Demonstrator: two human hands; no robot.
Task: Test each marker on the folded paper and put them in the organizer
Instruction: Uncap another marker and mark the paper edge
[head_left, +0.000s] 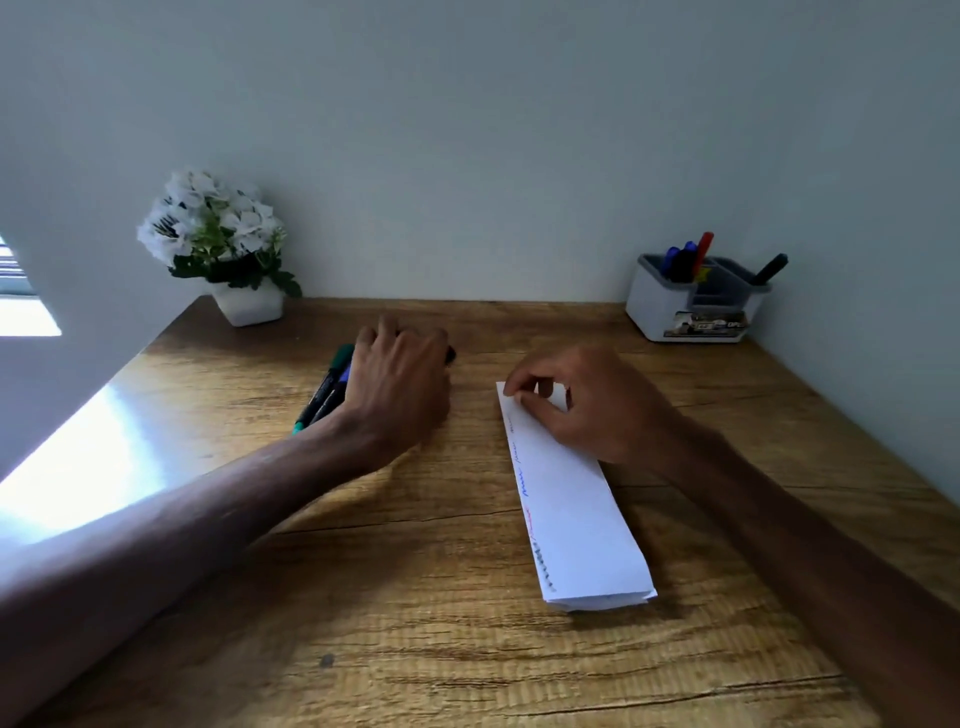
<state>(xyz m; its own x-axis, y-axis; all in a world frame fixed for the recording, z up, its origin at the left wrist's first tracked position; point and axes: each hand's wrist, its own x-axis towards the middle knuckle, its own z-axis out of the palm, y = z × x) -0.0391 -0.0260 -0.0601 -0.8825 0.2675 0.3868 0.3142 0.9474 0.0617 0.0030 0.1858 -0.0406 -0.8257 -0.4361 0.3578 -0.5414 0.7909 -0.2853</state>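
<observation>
A long strip of folded white paper (576, 525) lies on the wooden desk (415, 623), with blue, red and black scribbles along its left edge. My right hand (587, 405) rests on the paper's far end, thumb and forefinger pinching its top corner. My left hand (400, 384) is curled over a dark marker, whose black end (451, 355) sticks out to the right of my fingers. A green-capped marker (332, 376) and a blue-capped marker (340, 387) lie side by side just left of that hand. The white organizer (670, 312) stands at the back right with blue, red and black markers in it.
A white pot of white flowers (218, 244) stands at the back left against the wall. Bright glare falls on the desk's left edge (78, 467). The wall closes off the back and right sides.
</observation>
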